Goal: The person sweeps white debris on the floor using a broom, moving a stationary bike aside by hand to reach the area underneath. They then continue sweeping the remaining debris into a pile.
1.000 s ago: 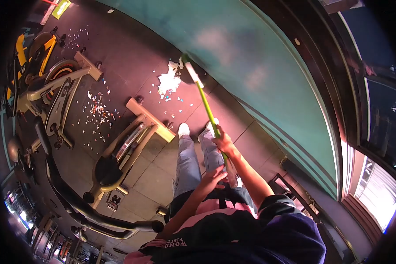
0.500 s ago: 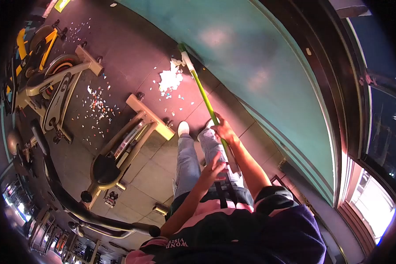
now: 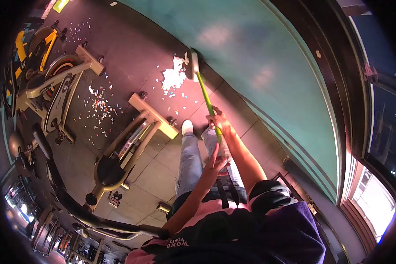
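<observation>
A broom with a green handle (image 3: 207,97) slants from my body up to its pale head (image 3: 195,66), which stands on the floor beside the teal wall. My right hand (image 3: 220,122) is closed round the middle of the handle. Lower down, my left hand (image 3: 216,163) is at the upper, greyish end of the handle, its thumb stretched along it and its fingers curled by the end. Just left of the broom head lies a heap of white paper scraps (image 3: 174,77), with small bits scattered around it.
An exercise bike (image 3: 114,167) stands left of my legs, its foot bar (image 3: 154,115) near the heap. More bikes (image 3: 57,90) stand farther left. Coloured scraps (image 3: 100,104) lie between them. The teal wall (image 3: 268,88) runs along the right.
The broom head has shifted slightly right and down along the wall, and the handle is more upright. My left hand has come in closer against the handle's end.
</observation>
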The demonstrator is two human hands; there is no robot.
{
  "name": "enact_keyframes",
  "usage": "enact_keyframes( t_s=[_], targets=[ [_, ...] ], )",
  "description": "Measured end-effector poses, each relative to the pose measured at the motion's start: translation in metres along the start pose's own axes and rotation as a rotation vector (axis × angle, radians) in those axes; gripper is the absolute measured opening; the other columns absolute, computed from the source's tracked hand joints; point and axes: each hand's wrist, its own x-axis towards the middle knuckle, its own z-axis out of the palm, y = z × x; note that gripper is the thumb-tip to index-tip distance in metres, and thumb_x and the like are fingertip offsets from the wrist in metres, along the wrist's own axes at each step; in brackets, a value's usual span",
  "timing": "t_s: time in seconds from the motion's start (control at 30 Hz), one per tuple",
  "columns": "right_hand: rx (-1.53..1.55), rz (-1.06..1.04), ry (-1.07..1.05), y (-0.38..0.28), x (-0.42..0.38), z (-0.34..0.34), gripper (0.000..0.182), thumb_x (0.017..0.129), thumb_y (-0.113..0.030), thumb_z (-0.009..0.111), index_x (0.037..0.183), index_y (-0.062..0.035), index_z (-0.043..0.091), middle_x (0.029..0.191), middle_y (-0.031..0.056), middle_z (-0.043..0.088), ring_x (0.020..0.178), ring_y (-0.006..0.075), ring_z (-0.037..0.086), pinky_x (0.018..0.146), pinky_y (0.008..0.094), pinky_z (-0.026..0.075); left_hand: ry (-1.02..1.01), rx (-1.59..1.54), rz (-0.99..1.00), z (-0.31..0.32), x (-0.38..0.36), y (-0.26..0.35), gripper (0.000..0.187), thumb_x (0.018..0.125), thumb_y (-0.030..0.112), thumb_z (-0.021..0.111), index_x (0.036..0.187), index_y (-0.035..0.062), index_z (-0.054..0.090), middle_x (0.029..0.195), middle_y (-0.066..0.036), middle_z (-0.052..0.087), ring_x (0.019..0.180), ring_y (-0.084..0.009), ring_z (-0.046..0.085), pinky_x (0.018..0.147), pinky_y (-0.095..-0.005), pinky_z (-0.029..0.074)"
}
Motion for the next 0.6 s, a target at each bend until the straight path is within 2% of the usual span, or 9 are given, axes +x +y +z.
enact_keyframes(
  t_s=[0.07, 0.27, 0.33, 0.37, 0.47, 0.5, 0.53, 0.57, 0.6],
  targets=[
    [0.153, -0.004, -0.060, -0.005, -0.002, -0.001, 0.068, 0.071, -0.001, 0.059, 0.132, -0.0067, 0.028, 0.053, 0.0044, 0.046, 0.037, 0.0133, 0.044, 0.032, 0.0254, 0.036, -0.044, 0.039, -0.017, -0.003, -0.002, 0.001, 0.060, 0.089, 0.020, 0.048, 0.138, 0.0268, 0.014, 0.109, -0.006, 0.051, 0.094, -0.0137, 0.054, 0.073, -0.0307, 0.048],
    [-0.061, -0.030, 0.001, 0.004, -0.077, 0.006, 0.066, 0.074, -0.005, 0.057, 0.133, -0.0102, 0.027, 0.054, 0.0030, 0.044, 0.037, 0.0117, 0.043, 0.030, 0.0252, 0.032, -0.048, 0.068, -0.034, -0.007, -0.021, -0.007, 0.050, 0.088, 0.021, 0.050, 0.133, 0.0185, 0.028, 0.106, -0.007, 0.052, 0.096, -0.0126, 0.051, 0.069, -0.0286, 0.050],
    [-0.278, -0.014, 0.124, 0.032, -0.087, 0.008, 0.063, 0.074, -0.004, 0.056, 0.131, -0.0087, 0.029, 0.053, 0.0028, 0.044, 0.038, 0.0123, 0.044, 0.030, 0.0253, 0.033, -0.114, 0.216, 0.014, -0.014, -0.019, -0.021, 0.051, 0.088, 0.020, 0.050, 0.134, 0.0156, 0.027, 0.107, -0.007, 0.051, 0.096, -0.0114, 0.050, 0.073, -0.0266, 0.047],
    [-0.277, -0.013, 0.125, 0.045, -0.087, 0.010, 0.063, 0.074, -0.004, 0.056, 0.131, -0.0087, 0.029, 0.053, 0.0028, 0.044, 0.038, 0.0123, 0.044, 0.030, 0.0253, 0.033, -0.129, 0.309, 0.129, -0.017, -0.020, -0.028, 0.051, 0.088, 0.019, 0.050, 0.134, 0.0130, 0.028, 0.109, -0.007, 0.049, 0.093, -0.0102, 0.048, 0.079, -0.0244, 0.042],
    [-0.101, 0.077, 0.134, 0.069, -0.080, 0.018, 0.062, 0.072, -0.001, 0.055, 0.129, -0.0065, 0.030, 0.056, 0.0048, 0.045, 0.038, 0.0139, 0.042, 0.032, 0.0265, 0.036, -0.111, 0.166, 0.216, -0.026, -0.020, -0.055, 0.050, 0.088, 0.017, 0.051, 0.133, 0.0105, 0.029, 0.109, -0.007, 0.047, 0.090, -0.0092, 0.046, 0.083, -0.0224, 0.037],
    [0.090, 0.140, 0.055, 0.070, -0.073, 0.023, 0.061, 0.073, 0.000, 0.055, 0.128, -0.0046, 0.030, 0.056, 0.0055, 0.045, 0.039, 0.0143, 0.043, 0.033, 0.0271, 0.037, -0.078, 0.020, 0.143, -0.025, -0.025, -0.043, 0.047, 0.088, 0.015, 0.049, 0.132, 0.0101, 0.031, 0.111, -0.006, 0.045, 0.090, -0.0097, 0.045, 0.085, -0.0224, 0.036],
    [0.281, 0.202, -0.025, 0.077, -0.067, 0.029, 0.060, 0.073, 0.002, 0.055, 0.128, -0.0027, 0.029, 0.056, 0.0061, 0.046, 0.040, 0.0146, 0.043, 0.034, 0.0278, 0.037, 0.008, 0.131, 0.191, -0.029, -0.027, -0.037, 0.046, 0.088, 0.013, 0.048, 0.131, 0.0099, 0.032, 0.112, -0.006, 0.045, 0.091, -0.0092, 0.044, 0.085, -0.0224, 0.035],
    [0.397, 0.155, -0.001, 0.091, -0.056, 0.041, 0.059, 0.073, 0.003, 0.055, 0.126, 0.0003, 0.028, 0.056, 0.0063, 0.045, 0.041, 0.0144, 0.044, 0.035, 0.0280, 0.038, 0.046, 0.039, 0.100, -0.034, -0.026, -0.037, 0.046, 0.088, 0.013, 0.048, 0.131, 0.0099, 0.033, 0.113, -0.006, 0.045, 0.091, -0.0087, 0.044, 0.085, -0.0221, 0.035],
    [0.435, 0.168, -0.012, 0.102, -0.043, 0.049, 0.061, 0.072, 0.005, 0.055, 0.126, -0.0039, 0.028, 0.057, 0.0061, 0.044, 0.041, 0.0133, 0.042, 0.034, 0.0264, 0.036, 0.085, -0.054, 0.010, -0.040, -0.024, -0.040, 0.045, 0.088, 0.012, 0.047, 0.131, 0.0098, 0.033, 0.113, -0.005, 0.045, 0.091, -0.0082, 0.043, 0.085, -0.0219, 0.034]
  ],
)
